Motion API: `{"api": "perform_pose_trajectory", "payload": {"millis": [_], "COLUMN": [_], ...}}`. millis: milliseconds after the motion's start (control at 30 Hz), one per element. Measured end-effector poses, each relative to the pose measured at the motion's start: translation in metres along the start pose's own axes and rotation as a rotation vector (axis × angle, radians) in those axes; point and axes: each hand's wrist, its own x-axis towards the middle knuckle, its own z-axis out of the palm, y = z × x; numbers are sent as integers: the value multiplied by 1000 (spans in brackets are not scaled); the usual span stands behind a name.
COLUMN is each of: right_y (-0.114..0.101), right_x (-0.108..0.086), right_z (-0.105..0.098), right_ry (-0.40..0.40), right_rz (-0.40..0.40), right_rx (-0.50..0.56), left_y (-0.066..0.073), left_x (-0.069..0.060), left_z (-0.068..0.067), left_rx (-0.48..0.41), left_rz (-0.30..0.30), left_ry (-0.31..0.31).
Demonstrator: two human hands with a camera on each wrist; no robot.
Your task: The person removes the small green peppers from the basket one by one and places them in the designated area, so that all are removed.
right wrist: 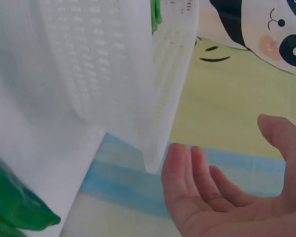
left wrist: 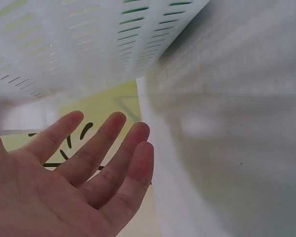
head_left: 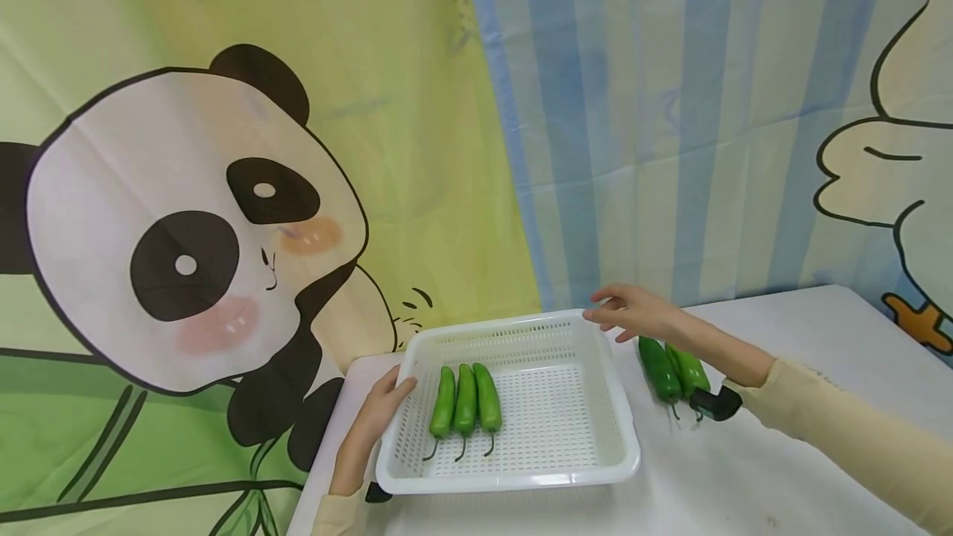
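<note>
A white plastic basket point(head_left: 514, 482) with slotted walls stands on the table. Three green chili peppers point(head_left: 466, 399) lie side by side in its left part, stems toward me. My left hand point(head_left: 380, 408) holds the basket's left rim, thumb over the edge; in the left wrist view its other fingers point(left wrist: 113, 158) spread loosely outside the wall. Over the basket's far right corner, my right hand point(head_left: 633, 313) has its fingers apart and nothing in them. In the right wrist view its fingertips point(right wrist: 176, 155) appear close to the corner; contact cannot be told.
Right of the basket, partly under my right forearm, lie more green peppers point(head_left: 658, 370). The white-covered table point(head_left: 782, 470) extends to the right. Behind it hangs a printed curtain point(head_left: 633, 147) with a panda on its left part.
</note>
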Motion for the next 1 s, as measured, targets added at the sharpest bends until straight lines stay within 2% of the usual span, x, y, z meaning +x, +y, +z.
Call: {"api": "perform_pose_trajectory", "payload": {"millis": [267,533,733,1000], "right_y": [-4,-14,-21,-27], "right_x": [4,9,16,28], "right_z": [8,22,35,49], "right_ry": [-107,-209,-252,-283], "right_rz": [2,61,74,94], "right_rx": [169,384,449,487], "left_y": [3,2,-2,0], "left_x": [-1,1,2,1], "left_z": [1,1,1,0], "left_rx": [7,-8,10,-1], "left_rz": [-4,-8,-8,-27], "left_ry": [4,20,12,15]}}
